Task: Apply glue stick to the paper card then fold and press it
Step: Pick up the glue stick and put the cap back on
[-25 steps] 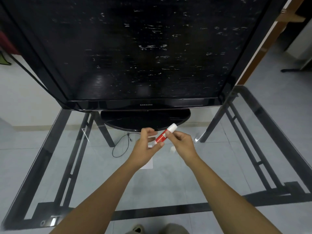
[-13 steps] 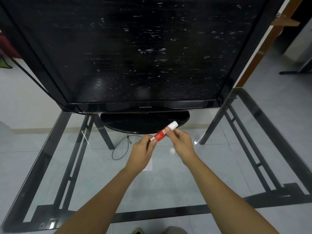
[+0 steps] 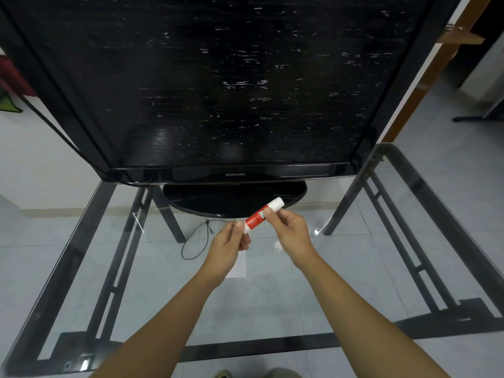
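A red glue stick [image 3: 256, 219] with a white end [image 3: 276, 204] is held above the glass table between both hands, slanting up to the right. My left hand [image 3: 228, 246] pinches its lower white end. My right hand [image 3: 291, 230] grips its upper part near the white end. A white paper card [image 3: 237, 266] lies flat on the glass under my left hand, mostly hidden by it. A small white cap-like piece [image 3: 278, 245] lies on the glass below my right hand.
A large black television [image 3: 218, 85] on an oval stand [image 3: 234, 198] fills the far half of the glass table [image 3: 341, 268], which has a black metal frame. A thin black cable [image 3: 196, 241] shows through the glass.
Both hands stayed on the glue stick and shifted slightly. My left fingers moved from around the red body down to its lower end. The card has not moved.
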{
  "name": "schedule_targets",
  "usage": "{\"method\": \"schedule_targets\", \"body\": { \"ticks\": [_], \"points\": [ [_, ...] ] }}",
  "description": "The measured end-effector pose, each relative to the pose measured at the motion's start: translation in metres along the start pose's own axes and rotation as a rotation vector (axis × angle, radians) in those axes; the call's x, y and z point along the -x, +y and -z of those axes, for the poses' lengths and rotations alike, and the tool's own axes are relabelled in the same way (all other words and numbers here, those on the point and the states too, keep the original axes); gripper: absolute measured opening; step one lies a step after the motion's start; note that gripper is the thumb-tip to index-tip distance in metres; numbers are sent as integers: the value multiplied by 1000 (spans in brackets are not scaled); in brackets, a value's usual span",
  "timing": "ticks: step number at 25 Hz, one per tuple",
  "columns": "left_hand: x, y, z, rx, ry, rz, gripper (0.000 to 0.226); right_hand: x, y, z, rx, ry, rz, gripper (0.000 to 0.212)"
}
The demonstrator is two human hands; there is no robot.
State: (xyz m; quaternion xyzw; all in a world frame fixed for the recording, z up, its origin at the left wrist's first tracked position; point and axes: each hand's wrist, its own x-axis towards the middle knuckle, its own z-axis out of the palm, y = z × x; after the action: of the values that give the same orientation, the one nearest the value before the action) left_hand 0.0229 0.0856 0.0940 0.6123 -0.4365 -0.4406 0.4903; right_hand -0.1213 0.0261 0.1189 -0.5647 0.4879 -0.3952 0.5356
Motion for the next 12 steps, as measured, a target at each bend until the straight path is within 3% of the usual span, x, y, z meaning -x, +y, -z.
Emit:
{"method": "schedule_targets", "body": {
  "ticks": [4, 9, 12],
  "points": [
    [-7, 8, -3, -22, -45, 248, 51, -2, 1, -1, 16, -11, 7, 17],
    [-2, 6, 0, 20, -7, 18, 24, -3, 0, -3, 0, -3, 17, 15],
    [-4, 6, 1, -4, -1, 69, 40, -4, -2, -7, 7, -26, 28, 17]
  ]
}}
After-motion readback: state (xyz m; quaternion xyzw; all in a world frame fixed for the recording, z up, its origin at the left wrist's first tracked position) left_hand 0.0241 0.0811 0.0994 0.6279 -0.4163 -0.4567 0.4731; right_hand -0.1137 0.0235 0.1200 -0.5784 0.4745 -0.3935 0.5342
